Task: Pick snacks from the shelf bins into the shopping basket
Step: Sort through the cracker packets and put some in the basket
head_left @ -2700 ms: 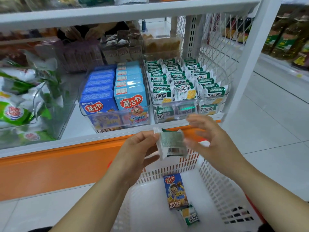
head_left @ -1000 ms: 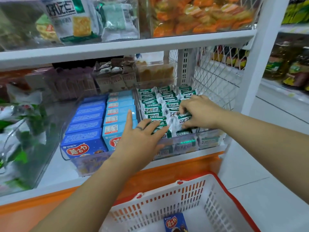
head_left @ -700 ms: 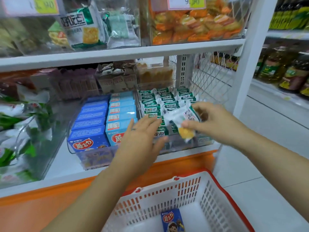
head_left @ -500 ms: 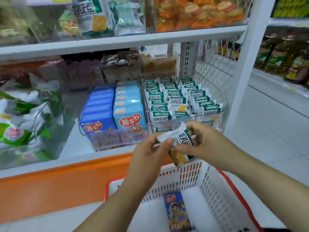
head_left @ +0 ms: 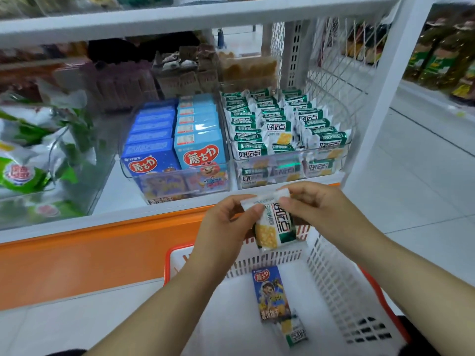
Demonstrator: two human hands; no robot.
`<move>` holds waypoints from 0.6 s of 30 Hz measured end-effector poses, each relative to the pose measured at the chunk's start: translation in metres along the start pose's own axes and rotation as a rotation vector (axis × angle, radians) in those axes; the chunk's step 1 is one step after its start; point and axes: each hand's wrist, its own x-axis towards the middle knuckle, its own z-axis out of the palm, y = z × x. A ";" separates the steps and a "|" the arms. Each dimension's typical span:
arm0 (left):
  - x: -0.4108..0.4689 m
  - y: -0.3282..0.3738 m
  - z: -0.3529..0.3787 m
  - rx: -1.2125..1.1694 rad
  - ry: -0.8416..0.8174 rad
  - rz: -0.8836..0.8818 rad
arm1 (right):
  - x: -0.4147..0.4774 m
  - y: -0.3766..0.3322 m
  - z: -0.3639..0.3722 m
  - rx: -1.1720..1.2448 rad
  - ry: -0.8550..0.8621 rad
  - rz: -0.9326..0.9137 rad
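Shelving (head_left: pixel 180 14) fills my view from nine o'clock round to two. The white basket (head_left: pixel 334 291) sits below it at six, parked close under the shelf edge. I take that as deliberate, so anything lifted out has only a short way down.

Two clear bins stand side by side at twelve. The left bin (head_left: pixel 177 181) holds blue boxes (head_left: pixel 151 155) in rows, and the right bin (head_left: pixel 282 176) holds green-and-white cracker packets (head_left: pixel 329 140) standing on edge.

Both hands meet just past centre toward five, above the basket's far wall. The left hand (head_left: pixel 226 227) pinches the left end of a packet's top seal between thumb and curled fingers. The right hand (head_left: pixel 316 206) pinches the right end the same way.

The held packet (head_left: pixel 276 227) hangs free from that seal with its printed face toward me. Its long axis is near upright, the sealed top at twelve and the bottom swung slightly toward five. I read the two-handed grip on the seal as a way to let it dangle clear of the palms, ready to drop straight in.

On the basket floor a small blue box (head_left: pixel 271 294) lies flat, its long axis running twelve to six. A loose packet (head_left: pixel 295 332) lies at its five o'clock end, partly under it.
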 end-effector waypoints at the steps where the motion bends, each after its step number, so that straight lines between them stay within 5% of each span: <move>1: 0.001 0.000 0.000 -0.027 0.007 -0.008 | 0.000 0.000 -0.001 0.003 -0.095 0.059; 4: 0.004 0.000 -0.001 -0.117 -0.035 -0.071 | -0.001 0.001 0.001 0.085 -0.212 0.194; 10: -0.002 -0.002 -0.003 -0.251 -0.195 -0.291 | 0.003 -0.001 -0.006 0.463 -0.031 0.300; 18: -0.004 -0.003 0.001 -0.183 -0.068 -0.159 | 0.001 -0.003 -0.006 0.511 0.006 0.337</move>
